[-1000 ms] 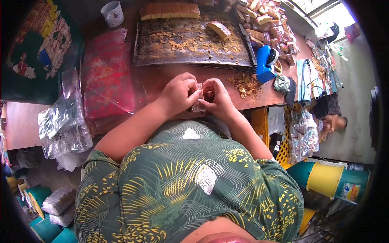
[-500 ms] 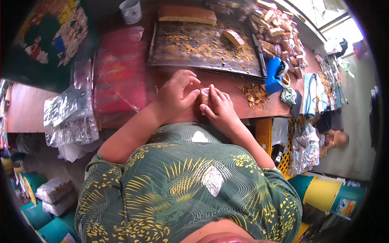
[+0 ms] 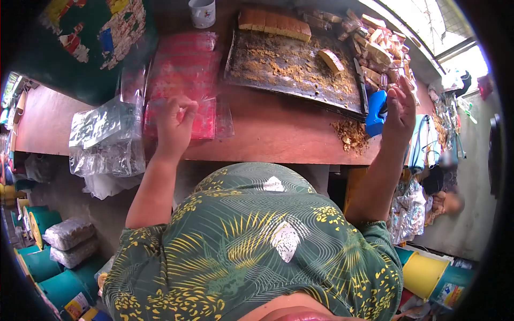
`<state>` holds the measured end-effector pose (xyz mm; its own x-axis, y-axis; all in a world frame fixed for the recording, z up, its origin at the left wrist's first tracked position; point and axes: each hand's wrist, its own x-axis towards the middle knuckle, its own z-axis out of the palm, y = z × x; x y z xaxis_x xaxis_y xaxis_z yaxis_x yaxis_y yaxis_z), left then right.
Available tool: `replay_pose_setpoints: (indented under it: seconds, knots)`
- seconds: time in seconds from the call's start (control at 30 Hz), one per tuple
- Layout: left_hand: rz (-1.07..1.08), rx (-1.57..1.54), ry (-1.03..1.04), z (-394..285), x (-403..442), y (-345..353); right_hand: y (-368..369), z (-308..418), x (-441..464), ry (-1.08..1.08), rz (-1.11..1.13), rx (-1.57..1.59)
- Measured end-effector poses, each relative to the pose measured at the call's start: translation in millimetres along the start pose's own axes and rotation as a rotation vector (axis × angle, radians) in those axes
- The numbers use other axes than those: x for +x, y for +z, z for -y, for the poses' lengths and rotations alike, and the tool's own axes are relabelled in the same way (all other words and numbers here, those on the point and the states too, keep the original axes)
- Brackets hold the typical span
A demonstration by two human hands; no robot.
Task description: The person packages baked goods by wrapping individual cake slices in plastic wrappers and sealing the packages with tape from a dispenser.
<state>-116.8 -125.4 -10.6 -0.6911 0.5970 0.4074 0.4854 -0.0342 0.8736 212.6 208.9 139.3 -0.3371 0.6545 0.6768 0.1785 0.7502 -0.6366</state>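
Observation:
My left hand (image 3: 176,119) is over the near part of a red sheet (image 3: 184,59) covered with clear plastic. Its fingers are curled together, and anything between them is too small to tell. Raised beside the blue tape dispenser (image 3: 376,113), my right hand (image 3: 400,115) has its fingers apart and looks empty. Just beyond it lies a pile of wrapped cake slices (image 3: 379,51). A dark tray (image 3: 284,67) with crumbs holds a row of cake (image 3: 273,24) at its far edge and one slice (image 3: 331,61) on the right. A knife (image 3: 360,80) rests along the tray's right edge.
A white mug (image 3: 202,13) stands at the back. Crumbs (image 3: 350,135) are heaped near the dispenser. Clear plastic bags (image 3: 107,136) hang over the table's left front edge. Colored buckets (image 3: 425,273) and wrapped packs (image 3: 69,234) are below on both sides.
The small wrapped piece is gone from between my hands. My left hand has moved left over the red sheet; my right hand has moved right and up toward the pile. The view has shifted left.

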Motion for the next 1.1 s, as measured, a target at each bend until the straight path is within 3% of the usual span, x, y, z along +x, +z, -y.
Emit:
replay_pose_setpoints:
  seconds: [0.03,0.13,0.23,0.3,0.4,0.43,0.5,0.6,0.77,0.9,1.1]
  knots:
    - [-0.021,-0.185,0.015,-7.3,-0.3,9.7,2.1,0.3,-4.7,0.257,0.096,0.387]
    - [0.102,-0.542,0.074,-54.1,5.3,38.1,46.9,23.0,-54.1,0.256,0.625,0.368]
    - [0.239,-0.768,0.129,-98.4,5.0,71.5,85.8,27.2,-97.8,0.482,0.839,0.752]
    - [0.313,-0.849,0.117,-104.9,3.1,86.6,100.3,34.4,-110.5,0.729,0.767,1.105]
    - [0.37,-0.813,0.009,-104.2,1.7,95.8,99.3,44.4,-100.7,0.871,0.706,1.144]
    - [0.345,-0.757,-0.046,-108.2,1.5,94.2,98.8,38.3,-98.2,0.803,0.628,1.139]
    - [0.221,-0.676,0.033,-98.9,3.7,103.6,95.0,22.5,-93.8,0.669,0.48,1.12]
    - [0.189,-0.611,-0.135,-99.0,7.4,103.0,77.0,13.0,-87.5,0.679,0.455,1.161]
    - [0.215,-0.667,-0.084,-75.0,11.0,120.7,64.2,11.5,-88.0,0.817,0.494,1.412]
    - [0.318,-0.562,-0.142,-60.5,17.1,129.0,62.8,4.7,-90.1,0.913,0.575,0.962]
    - [0.385,-0.706,-0.171,-31.2,17.0,137.5,79.3,-43.0,-110.0,0.627,0.526,0.5]
